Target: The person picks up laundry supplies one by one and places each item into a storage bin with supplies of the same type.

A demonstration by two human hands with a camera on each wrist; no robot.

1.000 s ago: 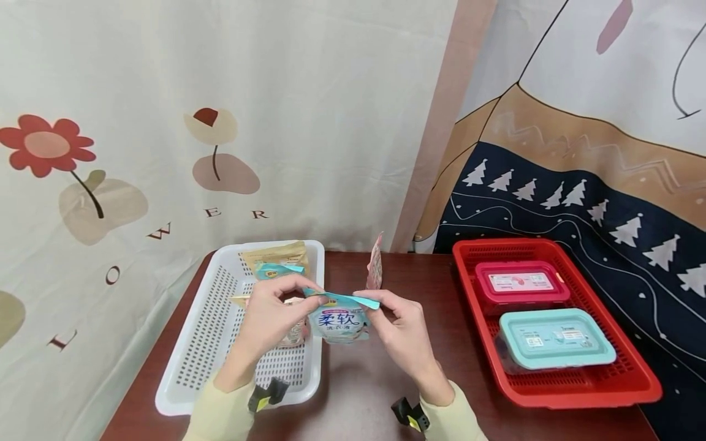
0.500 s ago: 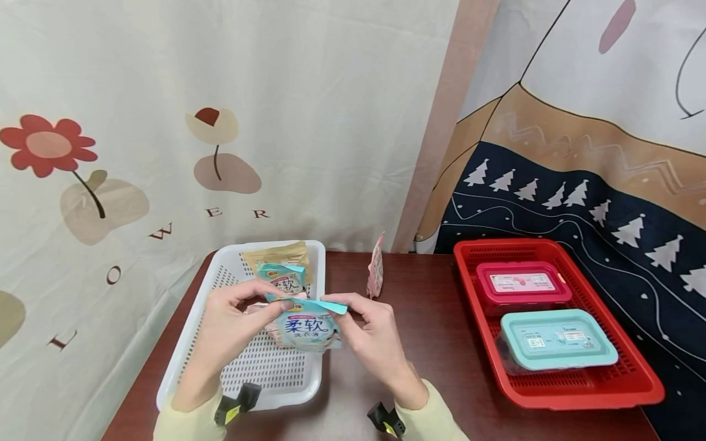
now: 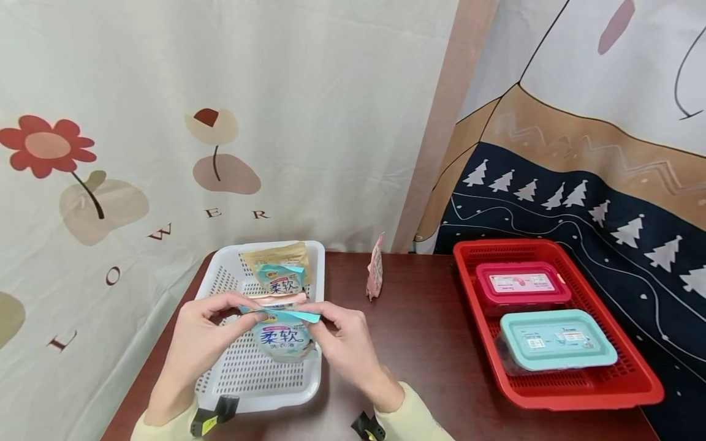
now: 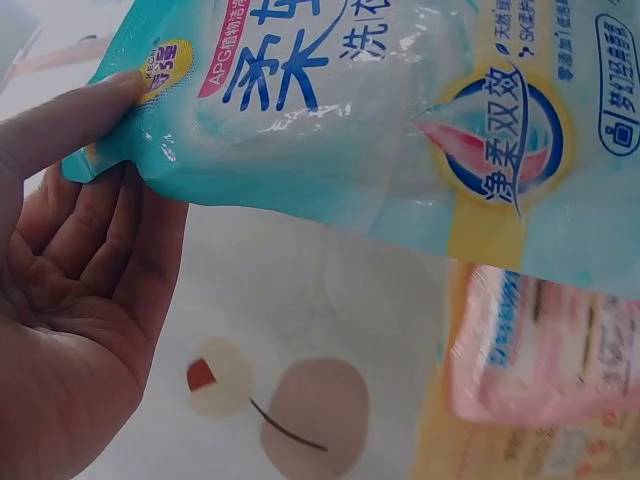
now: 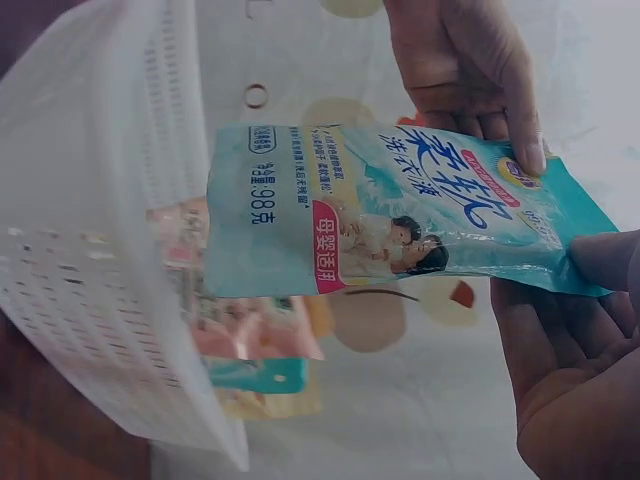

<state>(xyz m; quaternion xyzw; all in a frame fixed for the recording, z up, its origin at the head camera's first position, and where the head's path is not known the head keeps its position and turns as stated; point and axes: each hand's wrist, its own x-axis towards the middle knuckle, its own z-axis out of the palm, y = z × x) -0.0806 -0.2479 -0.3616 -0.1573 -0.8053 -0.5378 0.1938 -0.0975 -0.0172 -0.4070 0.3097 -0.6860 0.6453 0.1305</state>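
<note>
Both hands hold up a light blue pouch of laundry detergent (image 3: 282,338) by its turquoise top edge, over the white basket (image 3: 265,401). The left hand (image 3: 206,340) pinches the top left corner between thumb and fingers. At the opposite corner the right hand (image 3: 346,346) pinches the same edge. Behind the held pouch, inside the basket, stand a pink pouch (image 5: 255,325), a second blue pouch (image 3: 281,278) and a gold pouch (image 3: 276,254). Most of the pink pouch is hidden in the head view.
A pink packet (image 3: 375,269) stands edge-on on the brown table (image 3: 419,331), right of the white basket. Farther right, a red basket (image 3: 584,398) holds a box with a magenta lid (image 3: 521,282) and one with a turquoise lid (image 3: 558,339). A printed curtain (image 3: 331,122) hangs behind.
Both hands have moved left and slightly toward the front with the blue pouch, from the basket's right rim to above its middle. The pouches inside now show more.
</note>
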